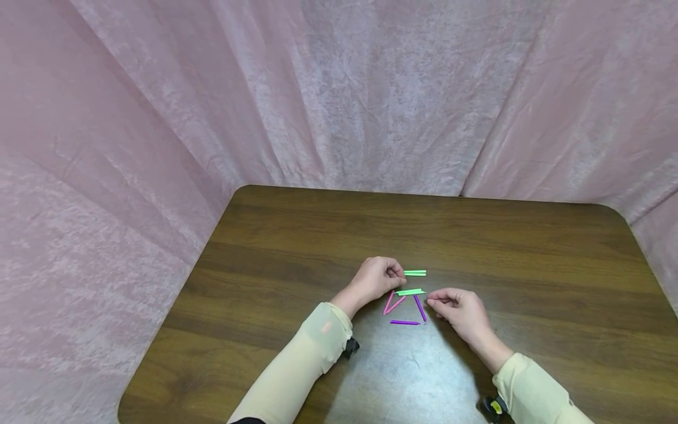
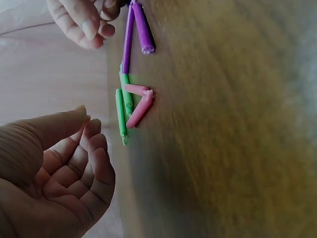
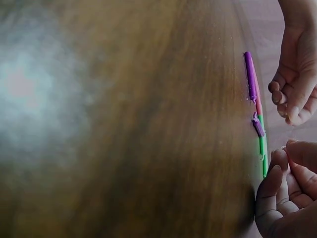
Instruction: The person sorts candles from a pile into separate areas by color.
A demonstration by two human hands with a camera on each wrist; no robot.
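Several thin candles lie on the table between the two hands. In the head view, a pair of green candles (image 1: 415,273) lies farthest back, with more green candle (image 1: 410,292) nearer. Two pink candles (image 1: 395,304) form a V at the left. One purple candle (image 1: 420,308) slants at the right, and another purple candle (image 1: 405,323) lies crosswise in front. My left hand (image 1: 377,277) is beside the left ends of the green candles, thumb and fingertips close together, nothing visible between them. Just right of the nearer green candles is my right hand (image 1: 462,312), fingers loosely bent, no held thing visible.
The brown wooden table (image 1: 296,235) has rounded corners. Pink curtains (image 1: 371,106) hang behind it and along the left side. Dark wrist cameras (image 1: 351,347) sit at both sleeves. Light glares on the tabletop in front of the candles.
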